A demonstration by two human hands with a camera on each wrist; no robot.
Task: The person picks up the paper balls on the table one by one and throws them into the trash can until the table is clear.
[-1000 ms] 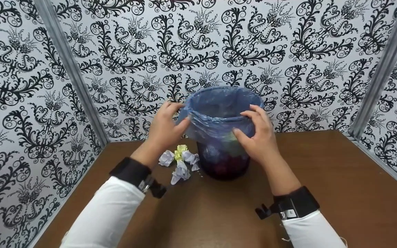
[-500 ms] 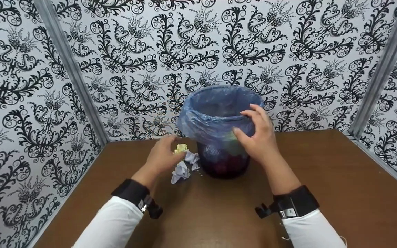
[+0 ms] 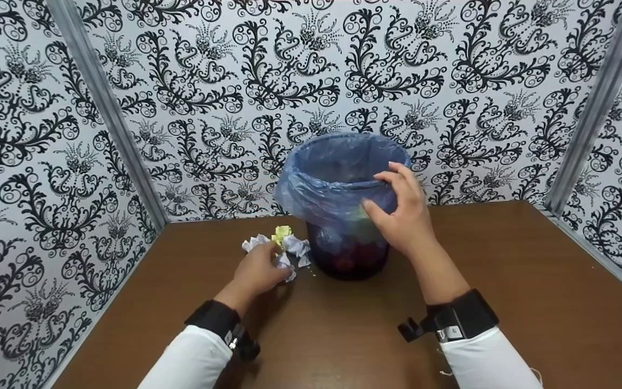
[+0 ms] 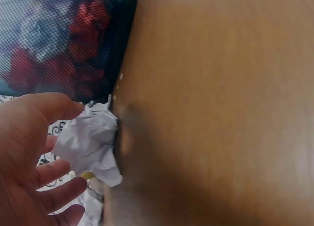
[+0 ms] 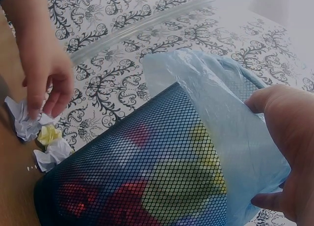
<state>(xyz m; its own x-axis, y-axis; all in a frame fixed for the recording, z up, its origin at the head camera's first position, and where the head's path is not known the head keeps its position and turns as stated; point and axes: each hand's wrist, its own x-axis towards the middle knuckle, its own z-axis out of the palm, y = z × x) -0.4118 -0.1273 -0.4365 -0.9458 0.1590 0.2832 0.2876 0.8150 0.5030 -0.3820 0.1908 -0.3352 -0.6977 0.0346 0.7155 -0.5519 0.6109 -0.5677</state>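
In the head view a mesh trash bin [image 3: 346, 259], lined with a blue plastic bag [image 3: 316, 197], stands upright on the table. My right hand [image 3: 405, 216] grips its near right rim, fingers bent at the edge and thumb against the bag outside. My left hand [image 3: 257, 273] is down at the crumpled papers left of the bin. In the left wrist view a white crumpled paper [image 4: 91, 142] sits between its thumb and loosely spread fingers, the thumb tip right at the paper. Another white paper ball [image 3: 296, 246] and a yellow one [image 3: 282, 233] lie close by.
Red, yellow-green and white crumpled pieces [image 5: 169, 189] show through the mesh inside the bin. One more white paper [image 3: 255, 241] lies behind my left hand. The brown table [image 3: 505, 281] ends at patterned walls [image 3: 316, 65] at the back and sides.
My left hand has left the bin's left rim and moved down to the crumpled papers. The right hand has stayed on the rim.
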